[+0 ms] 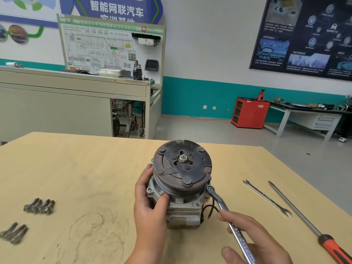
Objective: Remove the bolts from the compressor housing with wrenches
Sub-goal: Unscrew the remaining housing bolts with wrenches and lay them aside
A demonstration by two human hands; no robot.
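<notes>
Pale wood table: carries everything below.
Loose bolts, near-left group: lying flat at the left edge, blurred.
Loose bolts, far-left group: just beyond the first group, side by side, well apart from the compressor.
Left hand: forearm comes up from the bottom edge. The hand grips the compressor's left flank, thumb laid across the near face just under the pulley, fingers wrapped round the far left side.
Compressor housing: mid-table, stood on end, grey cast metal, held by the left hand.
Pulley and clutch plate: dark, rusty, on top and facing up, with a nut at its centre.
Black wires: looped at the housing's right side.
Bolt: at the housing's right flange, just below the pulley rim, with the wrench's ring end over it.
Ring wrench: shaft runs from the bolt down and right into the right hand.
Right hand: enters from bottom right, fingers curled round the wrench shaft, forefinger tip furthest up it, thumb at the near end.
Spare open-ended wrench: flat on the table right of the right hand, untouched.
Screwdriver: rightmost, roughly parallel to the spare wrench, red-and-black handle nearest the camera.
</notes>
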